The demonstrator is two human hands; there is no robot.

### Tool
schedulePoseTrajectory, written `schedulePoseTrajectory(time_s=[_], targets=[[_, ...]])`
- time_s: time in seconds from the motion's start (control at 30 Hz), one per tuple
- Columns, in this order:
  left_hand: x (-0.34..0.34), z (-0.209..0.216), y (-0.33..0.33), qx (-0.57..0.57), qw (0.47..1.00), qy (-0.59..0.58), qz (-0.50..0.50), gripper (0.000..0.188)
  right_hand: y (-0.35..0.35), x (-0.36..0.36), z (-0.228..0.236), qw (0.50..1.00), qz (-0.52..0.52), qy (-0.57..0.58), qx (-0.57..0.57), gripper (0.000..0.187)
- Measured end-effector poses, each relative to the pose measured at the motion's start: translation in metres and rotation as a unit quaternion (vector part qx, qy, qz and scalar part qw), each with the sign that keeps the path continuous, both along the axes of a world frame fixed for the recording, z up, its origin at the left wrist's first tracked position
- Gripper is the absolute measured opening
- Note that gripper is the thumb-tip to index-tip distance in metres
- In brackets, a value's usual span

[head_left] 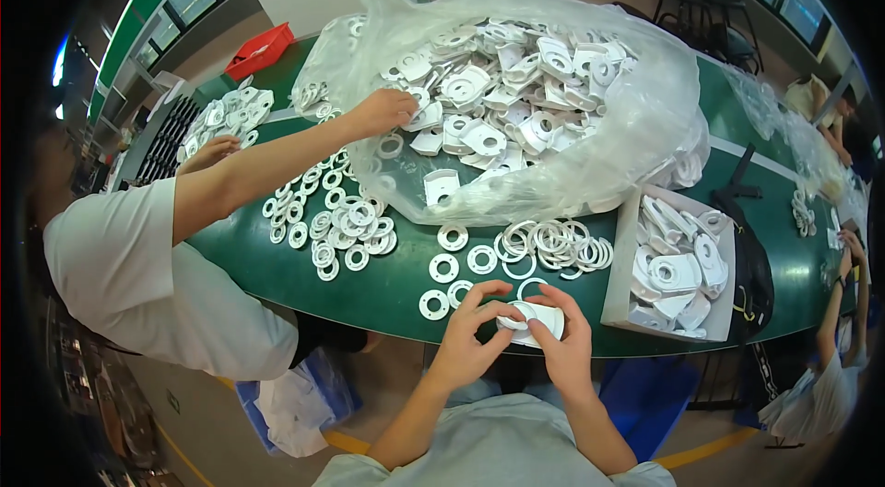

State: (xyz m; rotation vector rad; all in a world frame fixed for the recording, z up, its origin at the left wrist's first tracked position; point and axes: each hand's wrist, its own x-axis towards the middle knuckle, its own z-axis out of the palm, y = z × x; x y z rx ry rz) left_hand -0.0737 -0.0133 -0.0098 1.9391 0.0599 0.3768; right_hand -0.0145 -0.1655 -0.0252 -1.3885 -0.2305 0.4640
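At the near edge of the green table, both my hands meet over a white plastic housing (548,319) with a flat, squarish end. My right hand (570,346) grips it, the thumb pressed on its face and the fingers round the far side. The fingers of my left hand (468,344) are curled on a white ring-shaped part (518,313) that lies against the round end of the housing. Whether the two parts are joined is hidden by my fingers. Just beyond my hands lies a thin white ring (532,290), and flat holed discs (434,305) lie to the left.
A carton (619,280) of white housings stands at right. Beyond is a large clear plastic bag (396,187) heaped with more. Thin rings (553,246) and discs (348,222) lie about. A co-worker's arm (267,164) reaches from the left into the bag. A red bin (260,51) sits far left.
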Motion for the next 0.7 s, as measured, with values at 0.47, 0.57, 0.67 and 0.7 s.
schedulePoseTrajectory(time_s=[0.47,0.57,0.67,0.7], targets=[[0.000,0.003,-0.008,-0.305,0.938,0.158,0.046,0.034,0.002,-0.011,-0.008,0.988,-0.044,0.072,0.132,0.032],[0.004,0.010,0.000,-0.322,0.927,0.192,0.016,0.031,-0.015,-0.003,-0.002,0.991,0.061,0.097,0.069,0.029],[0.009,0.018,0.005,-0.243,0.937,0.250,-0.030,0.020,-0.019,0.001,0.010,0.988,0.139,0.072,-0.015,0.026],[0.010,0.019,0.004,-0.243,0.936,0.253,-0.033,0.020,-0.020,0.001,0.012,0.987,0.152,0.035,-0.041,0.025]])
